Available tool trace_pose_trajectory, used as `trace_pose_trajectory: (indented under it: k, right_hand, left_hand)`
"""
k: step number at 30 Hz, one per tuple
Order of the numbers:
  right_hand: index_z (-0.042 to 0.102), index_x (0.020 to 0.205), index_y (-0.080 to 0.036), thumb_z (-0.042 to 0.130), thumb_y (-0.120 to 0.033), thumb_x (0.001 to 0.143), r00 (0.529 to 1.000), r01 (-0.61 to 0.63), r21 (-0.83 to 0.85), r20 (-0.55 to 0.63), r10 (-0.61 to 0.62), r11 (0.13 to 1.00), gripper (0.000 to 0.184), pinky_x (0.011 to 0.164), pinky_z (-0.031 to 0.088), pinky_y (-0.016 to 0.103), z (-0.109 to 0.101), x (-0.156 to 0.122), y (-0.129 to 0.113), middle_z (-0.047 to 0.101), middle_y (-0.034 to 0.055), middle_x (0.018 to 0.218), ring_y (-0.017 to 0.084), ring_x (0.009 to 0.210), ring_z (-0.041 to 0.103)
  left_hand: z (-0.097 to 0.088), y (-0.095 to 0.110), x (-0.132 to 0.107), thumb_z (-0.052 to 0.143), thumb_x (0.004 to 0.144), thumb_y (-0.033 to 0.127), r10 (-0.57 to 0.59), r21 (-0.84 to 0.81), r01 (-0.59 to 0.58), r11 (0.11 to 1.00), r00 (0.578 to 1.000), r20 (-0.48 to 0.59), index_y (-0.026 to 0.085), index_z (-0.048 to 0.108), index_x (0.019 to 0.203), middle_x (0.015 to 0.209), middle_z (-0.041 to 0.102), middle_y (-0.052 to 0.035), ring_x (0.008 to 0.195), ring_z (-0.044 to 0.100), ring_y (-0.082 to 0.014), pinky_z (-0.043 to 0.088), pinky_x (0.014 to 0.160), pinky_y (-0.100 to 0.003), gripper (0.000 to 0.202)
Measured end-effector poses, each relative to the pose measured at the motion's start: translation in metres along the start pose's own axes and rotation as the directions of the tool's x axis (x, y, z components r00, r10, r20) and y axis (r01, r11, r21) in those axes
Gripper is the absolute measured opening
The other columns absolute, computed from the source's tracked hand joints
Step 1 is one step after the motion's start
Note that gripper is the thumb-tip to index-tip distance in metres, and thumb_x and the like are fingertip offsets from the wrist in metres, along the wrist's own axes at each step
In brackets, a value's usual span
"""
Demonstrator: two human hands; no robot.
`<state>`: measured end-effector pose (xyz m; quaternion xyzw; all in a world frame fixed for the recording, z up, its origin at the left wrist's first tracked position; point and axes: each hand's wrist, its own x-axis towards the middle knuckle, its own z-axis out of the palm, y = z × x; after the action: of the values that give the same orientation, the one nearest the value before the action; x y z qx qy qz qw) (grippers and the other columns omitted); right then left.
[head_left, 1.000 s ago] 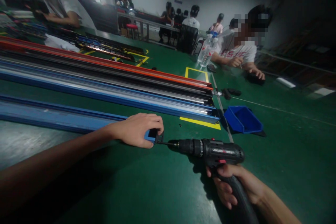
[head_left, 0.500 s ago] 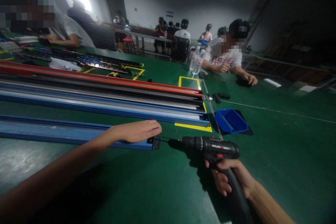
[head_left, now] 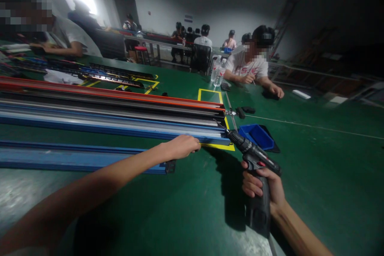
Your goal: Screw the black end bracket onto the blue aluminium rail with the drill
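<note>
My right hand (head_left: pixel 261 186) grips a black cordless drill (head_left: pixel 258 156) by its handle, with the long bit (head_left: pixel 222 125) pointing up and left over the ends of the rails. The fingers of my left hand (head_left: pixel 184 146) are drawn together at the table, just past the end of the nearest blue rail (head_left: pixel 90 158); what they hold, if anything, is hidden. That rail lies lengthwise under my left forearm and carries a black end cap (head_left: pixel 170 166). Behind my left hand lie another blue rail (head_left: pixel 180 129), black rails and an orange-red rail (head_left: pixel 168 99), side by side.
A blue parts bin (head_left: pixel 256 136) stands right of the rail ends, with a black tool (head_left: pixel 241 112) behind it. Water bottles (head_left: pixel 218 74) stand farther back, near a co-worker (head_left: pixel 249 64) seated across the green table (head_left: pixel 324 160). Another person sits at the far left.
My left hand has left the near blue rail and reached right, its fingers now closed at the table. The drill has been drawn back from the end cap and tilted upward.
</note>
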<state>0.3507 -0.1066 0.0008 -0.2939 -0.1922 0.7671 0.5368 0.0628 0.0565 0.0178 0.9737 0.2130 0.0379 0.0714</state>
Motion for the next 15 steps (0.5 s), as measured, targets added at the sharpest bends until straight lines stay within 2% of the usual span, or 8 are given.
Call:
trace_pose_trajectory:
  k: [3, 5, 8, 10, 12, 13, 15]
  right_hand:
    - [0.065, 0.098, -0.015, 0.064, -0.025, 0.080, 1.000, -0.008, 0.004, 0.005, 0.008, 1.000, 0.021, 0.048, 0.043, 0.022, 0.000, 0.000, 0.001, 0.033, -0.0113, 0.053, 0.007, 0.040, 0.024]
    - [0.065, 0.099, -0.015, 0.063, -0.025, 0.080, 1.000, -0.017, -0.004, 0.004, 0.017, 1.000, 0.022, 0.049, 0.044, 0.023, 0.001, 0.000, 0.002, 0.034, -0.0111, 0.054, 0.007, 0.040, 0.025]
    - [0.065, 0.098, -0.016, 0.064, -0.026, 0.080, 1.000, -0.024, -0.017, -0.001, 0.024, 1.000, 0.021, 0.049, 0.044, 0.023, 0.001, 0.000, 0.003, 0.034, -0.0109, 0.053, 0.007, 0.040, 0.026]
    - [0.066, 0.098, -0.015, 0.064, -0.025, 0.079, 1.000, -0.029, -0.016, -0.003, 0.028, 0.999, 0.022, 0.049, 0.044, 0.023, 0.000, 0.001, 0.005, 0.034, -0.0106, 0.053, 0.007, 0.040, 0.026]
    - [0.068, 0.099, -0.015, 0.064, -0.025, 0.078, 0.999, -0.037, -0.009, -0.003, 0.037, 0.999, 0.024, 0.049, 0.045, 0.024, 0.000, 0.002, 0.007, 0.036, -0.0101, 0.053, 0.007, 0.040, 0.026]
    - [0.068, 0.099, -0.015, 0.064, -0.025, 0.078, 0.999, -0.041, -0.006, -0.006, 0.041, 0.999, 0.024, 0.049, 0.045, 0.024, 0.000, 0.002, 0.008, 0.037, -0.0096, 0.053, 0.008, 0.040, 0.027]
    - [0.069, 0.099, -0.014, 0.063, -0.024, 0.079, 0.998, -0.057, 0.000, -0.007, 0.057, 0.998, 0.023, 0.049, 0.046, 0.025, 0.000, 0.003, 0.010, 0.039, -0.0084, 0.053, 0.008, 0.041, 0.028]
  left_hand:
    - [0.003, -0.002, -0.001, 0.053, 0.090, 0.005, 0.001, -0.006, -0.001, 1.000, 1.000, -0.015, 0.017, 0.070, 0.082, 0.087, 0.073, -0.0082, 0.087, 0.068, -0.0228, 0.045, 0.070, -0.031, 0.022]
    - [-0.001, -0.002, -0.005, 0.051, 0.095, 0.009, -0.002, -0.004, 0.002, 1.000, 0.999, -0.040, 0.016, 0.070, 0.090, 0.094, 0.072, -0.0100, 0.092, 0.067, -0.0238, 0.047, 0.075, -0.033, 0.021]
    - [-0.017, 0.009, -0.020, 0.045, 0.103, 0.019, -0.023, -0.024, 0.021, 1.000, 0.993, -0.114, 0.014, 0.066, 0.107, 0.106, 0.070, -0.0125, 0.098, 0.065, -0.0239, 0.049, 0.083, -0.035, 0.022]
    - [-0.033, 0.027, -0.036, 0.046, 0.103, 0.023, -0.037, -0.128, 0.012, 0.992, 0.981, -0.192, 0.015, 0.064, 0.106, 0.101, 0.069, -0.0093, 0.092, 0.065, -0.0207, 0.050, 0.081, -0.033, 0.020]
    - [-0.049, 0.054, -0.055, 0.048, 0.101, 0.022, 0.030, -0.221, -0.089, 0.971, 0.965, -0.259, 0.018, 0.063, 0.105, 0.096, 0.070, -0.0057, 0.088, 0.066, -0.0177, 0.051, 0.080, -0.030, 0.016]
    - [-0.055, 0.069, -0.066, 0.049, 0.100, 0.021, 0.048, -0.270, -0.133, 0.954, 0.952, -0.302, 0.020, 0.062, 0.113, 0.096, 0.071, -0.0042, 0.085, 0.066, -0.0162, 0.052, 0.080, -0.029, 0.018]
    - [-0.060, 0.097, -0.087, 0.051, 0.099, 0.017, 0.067, -0.361, -0.196, 0.912, 0.938, -0.339, 0.025, 0.053, 0.133, 0.096, 0.073, -0.0020, 0.081, 0.067, -0.0137, 0.054, 0.081, -0.027, 0.035]
